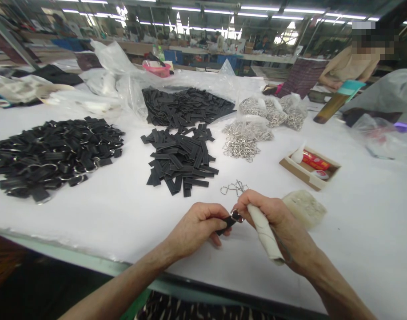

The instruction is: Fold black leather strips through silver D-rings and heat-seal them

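My left hand [198,226] pinches a short black strap [226,224] between thumb and fingers, just above the white table. At the strap's far end is a silver metal ring [236,215], where the fingertips of my right hand [275,211] meet it. Closed in that right hand is a tool with a white-wrapped handle [265,233]; its working tip is hidden by the fingers. A few loose metal rings [235,188] lie just beyond my fingers. A yellowish, pitted block [305,208] rests beside my right hand, partly behind it.
Flat black strips form a near pile [181,160] and a bigger heap [186,104] behind it. Straps with rings are heaped at left [57,155]. Metal rings [241,147] lie before filled plastic bags [273,111]. A small box [310,169] holds a red tube. A person [348,66] is at right.
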{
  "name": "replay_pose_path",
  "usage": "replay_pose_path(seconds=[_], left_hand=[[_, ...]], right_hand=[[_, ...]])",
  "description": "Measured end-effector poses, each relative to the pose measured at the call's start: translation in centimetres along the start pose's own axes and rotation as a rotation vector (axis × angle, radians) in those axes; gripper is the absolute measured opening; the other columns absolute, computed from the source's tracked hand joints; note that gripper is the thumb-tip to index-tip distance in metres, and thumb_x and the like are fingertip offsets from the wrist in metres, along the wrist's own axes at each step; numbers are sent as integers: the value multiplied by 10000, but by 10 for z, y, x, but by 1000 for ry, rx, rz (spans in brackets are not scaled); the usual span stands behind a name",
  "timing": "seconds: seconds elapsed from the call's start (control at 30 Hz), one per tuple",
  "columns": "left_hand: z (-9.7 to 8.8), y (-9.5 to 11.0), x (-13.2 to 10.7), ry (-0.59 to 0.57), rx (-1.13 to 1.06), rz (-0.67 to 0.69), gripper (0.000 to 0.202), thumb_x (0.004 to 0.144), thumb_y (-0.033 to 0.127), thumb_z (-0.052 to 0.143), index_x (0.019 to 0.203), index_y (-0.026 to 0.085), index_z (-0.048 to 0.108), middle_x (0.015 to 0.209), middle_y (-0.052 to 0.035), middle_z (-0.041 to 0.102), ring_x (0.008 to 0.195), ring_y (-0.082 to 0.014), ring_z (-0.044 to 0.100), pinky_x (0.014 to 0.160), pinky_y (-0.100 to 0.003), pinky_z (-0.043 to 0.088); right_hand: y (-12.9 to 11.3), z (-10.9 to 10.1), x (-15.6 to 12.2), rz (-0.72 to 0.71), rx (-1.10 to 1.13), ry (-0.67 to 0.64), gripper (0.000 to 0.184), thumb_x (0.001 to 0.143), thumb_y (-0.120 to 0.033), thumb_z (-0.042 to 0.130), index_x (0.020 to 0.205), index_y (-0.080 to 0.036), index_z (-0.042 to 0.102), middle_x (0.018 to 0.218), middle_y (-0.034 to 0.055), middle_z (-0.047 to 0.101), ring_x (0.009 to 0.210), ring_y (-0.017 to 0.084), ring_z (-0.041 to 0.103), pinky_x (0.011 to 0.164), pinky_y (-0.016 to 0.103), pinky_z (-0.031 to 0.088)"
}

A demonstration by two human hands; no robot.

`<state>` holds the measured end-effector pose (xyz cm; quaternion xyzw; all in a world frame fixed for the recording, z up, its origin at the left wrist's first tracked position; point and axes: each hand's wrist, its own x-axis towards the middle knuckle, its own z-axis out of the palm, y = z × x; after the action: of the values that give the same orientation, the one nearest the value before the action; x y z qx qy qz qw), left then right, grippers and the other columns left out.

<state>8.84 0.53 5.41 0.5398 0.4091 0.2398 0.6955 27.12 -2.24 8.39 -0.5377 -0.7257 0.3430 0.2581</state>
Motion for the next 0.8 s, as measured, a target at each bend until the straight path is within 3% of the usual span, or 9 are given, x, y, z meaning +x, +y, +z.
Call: replay_pose_path(seconds=[0.1, 0.33, 0.5, 0.6, 0.7, 0.8], left_hand=[[-2, 1, 0, -13, -23, -4, 125, 722, 159, 547, 734, 128, 667, 704, -45, 652, 661, -158, 597, 576, -250, 521], [-5, 4, -1, -43, 16, -3, 143, 738, 139, 525, 735, 124, 668, 703, -43, 650, 644, -141, 573, 602, -243, 507], [-2, 8, -7, 55, 217, 61, 183, 767, 143, 475, 734, 146, 654, 704, -30, 638, 629, -146, 576, 574, -234, 481], [1, 7, -11, 127, 386, 120, 200, 793, 152, 466, 867, 171, 651, 664, 1, 638, 547, -125, 556, 587, -244, 468], [3, 2, -12, 117, 243, 97, 341, 796, 161, 485, 1126, 200, 566, 659, 17, 643, 547, -134, 565, 568, -255, 486], [4, -3, -10, 97, -100, -10, 435, 768, 179, 552, 1202, 180, 520, 701, -11, 665, 662, -177, 627, 573, -280, 520]], right_hand=[[-2, -2, 0, -23, -51, -30, 122, 723, -128, 460, 773, -234, 492, 572, -63, 466, 517, 115, 399, 495, 211, 308], [3, -4, 4, -111, 60, -14, 121, 779, -133, 510, 847, -224, 552, 721, -29, 600, 615, 125, 517, 526, 201, 369], [1, 5, 3, 17, -27, 56, 135, 791, -118, 476, 805, -234, 544, 622, -51, 528, 532, 111, 435, 476, 193, 327], [-1, 5, 4, 24, -70, 31, 124, 779, -111, 489, 754, -230, 513, 588, -61, 489, 511, 107, 402, 469, 194, 316], [-1, 1, 6, -7, -96, 28, 109, 800, -127, 492, 783, -231, 518, 604, -59, 530, 504, 108, 438, 471, 198, 336], [3, 0, 2, -46, -98, 190, 94, 837, -154, 489, 854, -235, 534, 720, -23, 617, 603, 137, 548, 512, 214, 391]])
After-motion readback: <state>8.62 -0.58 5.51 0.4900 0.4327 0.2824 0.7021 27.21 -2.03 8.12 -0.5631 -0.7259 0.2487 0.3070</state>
